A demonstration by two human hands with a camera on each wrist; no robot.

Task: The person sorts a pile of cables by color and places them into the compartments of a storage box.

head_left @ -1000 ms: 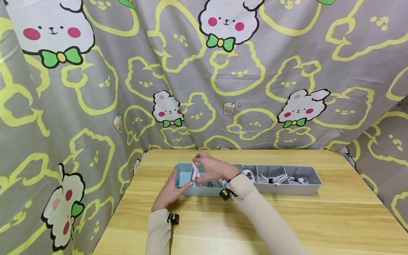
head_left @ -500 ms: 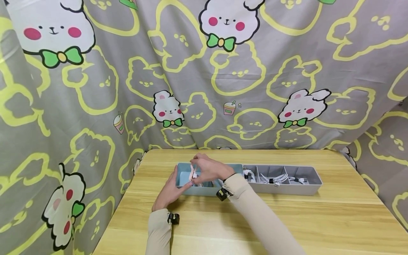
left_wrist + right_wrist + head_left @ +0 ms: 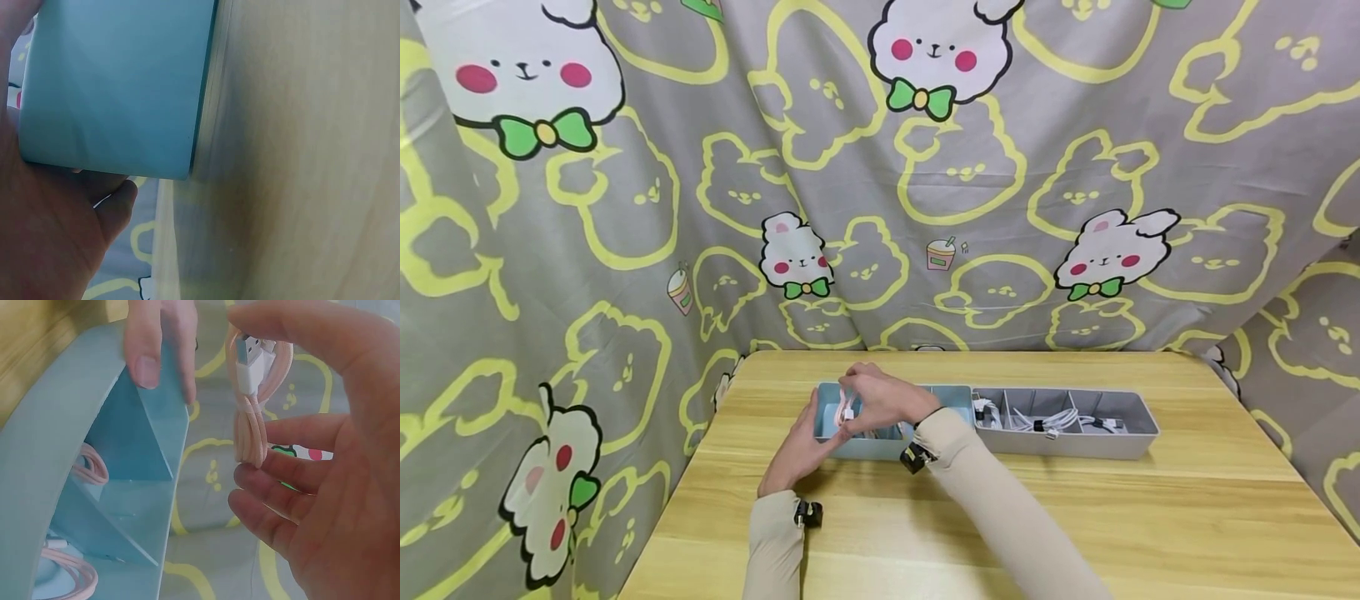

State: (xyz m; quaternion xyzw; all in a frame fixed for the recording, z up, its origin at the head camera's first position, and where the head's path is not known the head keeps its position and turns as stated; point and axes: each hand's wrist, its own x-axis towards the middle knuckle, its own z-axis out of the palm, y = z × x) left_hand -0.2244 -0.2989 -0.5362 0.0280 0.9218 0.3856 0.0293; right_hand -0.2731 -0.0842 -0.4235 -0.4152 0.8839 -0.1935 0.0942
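Note:
My right hand (image 3: 887,397) pinches a coiled pink USB charging cable (image 3: 252,428) between thumb and fingertips. Its white USB plug (image 3: 250,369) shows at one end of the bundle. The cable hangs over the leftmost compartment of a light blue divided storage box (image 3: 880,451). My left hand (image 3: 795,452) grips that box at its left end, thumb over the front wall and fingers round the outer side. More coiled pink cables (image 3: 69,572) lie in other compartments, seen in the right wrist view. The right hand hides part of the box in the head view.
A grey divided box (image 3: 1075,447) stands end to end with the blue one on the right, holding bundled white cables (image 3: 1048,422). Both sit on a wooden table (image 3: 880,533). A patterned curtain (image 3: 865,200) hangs behind and to the left.
My right hand has shifted left with the pink cable, from over the first divider to over the leftmost compartment. The left hand has stayed at the box's end.

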